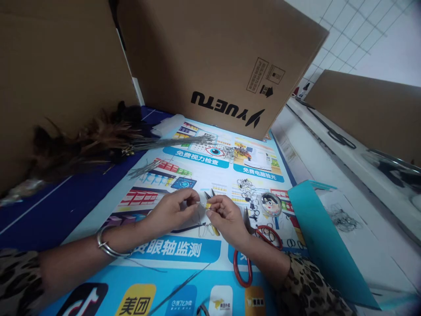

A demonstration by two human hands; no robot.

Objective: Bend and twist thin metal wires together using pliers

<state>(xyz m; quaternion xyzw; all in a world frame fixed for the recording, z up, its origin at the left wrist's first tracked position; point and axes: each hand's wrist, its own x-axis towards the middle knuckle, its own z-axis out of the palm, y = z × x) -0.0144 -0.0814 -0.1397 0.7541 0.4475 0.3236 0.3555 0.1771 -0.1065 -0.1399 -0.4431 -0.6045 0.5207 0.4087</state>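
Observation:
My left hand (176,210) is closed in a pinch, thumb against the curled fingers. Facing it a few centimetres away, my right hand (226,218) also pinches with thumb and index finger. Something thin and small seems to be at the fingertips, too fine to make out. Dark tips of pliers (209,194) show just beyond the right fingers, and a yellow handle (215,231) shows below them. Red-handled scissors (242,268) lie partly under my right wrist. Thin loose wires (179,287) rest on the printed mat (164,268) in front of me.
Large cardboard boxes (210,52) wall off the back and left. A bundle of thin wires (174,141) and brown feathers (98,131) lie at left. Small black rings (253,210), a round tin (271,204) and a teal box (329,245) are at right.

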